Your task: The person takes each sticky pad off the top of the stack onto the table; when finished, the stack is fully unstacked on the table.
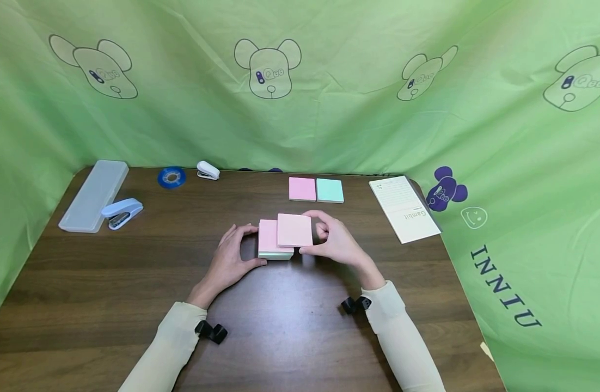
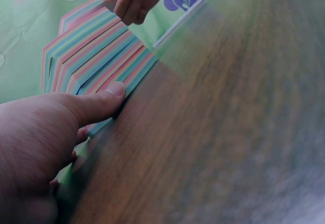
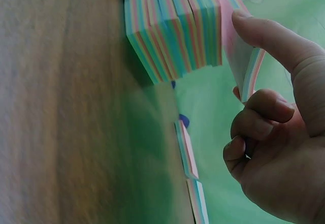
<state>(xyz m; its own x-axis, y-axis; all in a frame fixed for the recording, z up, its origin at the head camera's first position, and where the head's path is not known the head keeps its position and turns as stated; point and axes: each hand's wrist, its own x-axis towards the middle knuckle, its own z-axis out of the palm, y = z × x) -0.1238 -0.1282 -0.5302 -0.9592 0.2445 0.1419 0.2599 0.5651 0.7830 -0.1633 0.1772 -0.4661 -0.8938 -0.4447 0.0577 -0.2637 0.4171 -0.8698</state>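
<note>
A tall stack of sticky-note pads (image 1: 269, 238) stands on the table, pink on top, with striped pink, yellow, green and blue edges in both wrist views. My left hand (image 1: 230, 255) grips this stack from its left side, the thumb (image 2: 104, 102) on the near face low down. Between thumb and fingers, my right hand (image 1: 340, 242) pinches a single pink-topped sticky-note pad (image 1: 295, 231). That pad (image 3: 246, 56) is tilted and just off the stack's top in the right wrist view, overlapping its right part from above. The right hand's other fingers are curled in.
Behind the stack lie a pink pad (image 1: 302, 189) and a mint pad (image 1: 330, 190), side by side. A notebook (image 1: 404, 209) is at the right. Along the left are a pale case (image 1: 95, 196), a blue stapler (image 1: 122, 211), blue tape (image 1: 171, 177) and a small white stapler (image 1: 208, 170).
</note>
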